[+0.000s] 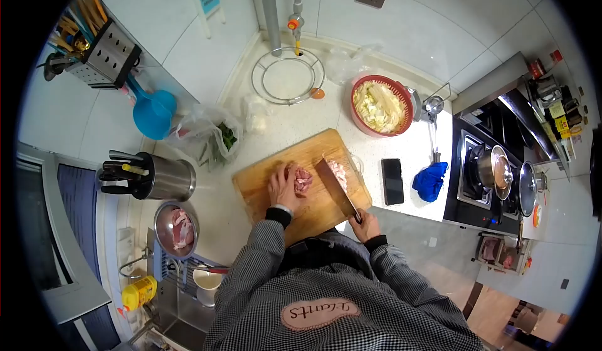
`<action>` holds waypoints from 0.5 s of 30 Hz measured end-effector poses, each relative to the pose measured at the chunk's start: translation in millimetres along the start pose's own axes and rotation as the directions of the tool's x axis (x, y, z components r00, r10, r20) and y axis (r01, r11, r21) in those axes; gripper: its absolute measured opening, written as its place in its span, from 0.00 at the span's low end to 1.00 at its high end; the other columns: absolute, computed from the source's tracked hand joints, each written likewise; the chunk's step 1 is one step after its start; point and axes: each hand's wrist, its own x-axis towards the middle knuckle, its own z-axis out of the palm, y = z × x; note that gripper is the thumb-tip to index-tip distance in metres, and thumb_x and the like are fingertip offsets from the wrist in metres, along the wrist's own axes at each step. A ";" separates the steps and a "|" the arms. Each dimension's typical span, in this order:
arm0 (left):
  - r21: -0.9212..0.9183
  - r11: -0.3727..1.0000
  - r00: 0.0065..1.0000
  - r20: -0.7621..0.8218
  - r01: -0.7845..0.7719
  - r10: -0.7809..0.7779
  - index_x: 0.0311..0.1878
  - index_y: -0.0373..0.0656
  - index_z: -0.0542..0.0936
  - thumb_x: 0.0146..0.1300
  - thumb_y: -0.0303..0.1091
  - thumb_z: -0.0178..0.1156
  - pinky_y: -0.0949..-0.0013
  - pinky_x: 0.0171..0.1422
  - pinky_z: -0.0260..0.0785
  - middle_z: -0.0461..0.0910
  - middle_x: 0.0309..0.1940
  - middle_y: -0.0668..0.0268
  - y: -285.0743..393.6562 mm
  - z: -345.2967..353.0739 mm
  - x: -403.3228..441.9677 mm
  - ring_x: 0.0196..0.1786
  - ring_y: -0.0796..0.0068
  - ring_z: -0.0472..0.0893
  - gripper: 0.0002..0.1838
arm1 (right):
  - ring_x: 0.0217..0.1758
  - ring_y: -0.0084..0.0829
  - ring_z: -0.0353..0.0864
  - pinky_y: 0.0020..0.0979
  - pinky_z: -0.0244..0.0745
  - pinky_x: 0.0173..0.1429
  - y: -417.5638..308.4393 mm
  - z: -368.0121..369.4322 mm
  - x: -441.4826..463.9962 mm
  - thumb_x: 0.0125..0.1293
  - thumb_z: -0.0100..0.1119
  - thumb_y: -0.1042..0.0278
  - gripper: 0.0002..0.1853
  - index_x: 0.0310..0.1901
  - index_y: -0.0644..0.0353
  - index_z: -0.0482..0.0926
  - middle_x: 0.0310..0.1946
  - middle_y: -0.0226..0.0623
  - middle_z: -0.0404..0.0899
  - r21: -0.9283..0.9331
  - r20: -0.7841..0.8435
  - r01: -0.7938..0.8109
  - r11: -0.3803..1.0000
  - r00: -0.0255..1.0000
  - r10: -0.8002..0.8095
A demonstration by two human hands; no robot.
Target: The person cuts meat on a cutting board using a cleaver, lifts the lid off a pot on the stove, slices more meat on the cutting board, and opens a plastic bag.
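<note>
On the wooden cutting board (263, 188) my left hand (283, 191) rests against a pile of cut raw meat (303, 181), its fingers bent over the pile's left edge. My right hand (365, 226) is closed round the handle of a cleaver (335, 188). The cleaver's blade slants across the board, apart from the left hand, with paler chopped meat (337, 174) just to its right. Which part of the blade touches the board I cannot tell.
A red basket of cut cabbage (379, 106), a phone (393, 182) and a blue cloth (430, 181) lie right of the board. Leftward are a knife block (164, 175), a metal bowl with meat (176, 229) and the sink (188, 313). The stove (480, 169) holds pots.
</note>
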 end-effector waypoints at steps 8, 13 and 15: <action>-0.336 0.935 0.981 -0.113 0.112 -0.158 0.60 0.44 0.65 0.48 0.29 0.66 0.57 0.66 0.57 0.61 0.58 0.51 -78.3 17.7 -62.4 0.61 0.50 0.63 0.34 | 0.31 0.52 0.77 0.44 0.73 0.37 6.7 24.8 19.1 0.56 0.56 0.56 0.14 0.36 0.59 0.77 0.25 0.51 0.77 -0.171 0.294 0.261 0.950 0.934 -0.203; -0.410 0.898 0.937 -0.221 0.162 -0.270 0.55 0.45 0.71 0.49 0.26 0.64 0.67 0.47 0.71 0.66 0.52 0.58 -105.4 7.6 -108.8 0.48 0.64 0.73 0.27 | 0.31 0.51 0.78 0.45 0.73 0.36 -24.1 32.0 53.6 0.55 0.58 0.56 0.15 0.38 0.58 0.76 0.25 0.51 0.77 -0.284 0.220 0.271 0.920 0.952 -0.213; -0.474 0.860 0.913 -0.235 0.190 -0.332 0.53 0.44 0.73 0.49 0.25 0.64 0.70 0.43 0.72 0.67 0.51 0.60 -112.4 -15.2 -127.7 0.43 0.67 0.75 0.24 | 0.35 0.51 0.78 0.45 0.74 0.39 -34.2 30.0 54.4 0.57 0.57 0.55 0.15 0.40 0.56 0.77 0.29 0.49 0.79 -0.244 0.318 0.269 0.932 0.930 -0.185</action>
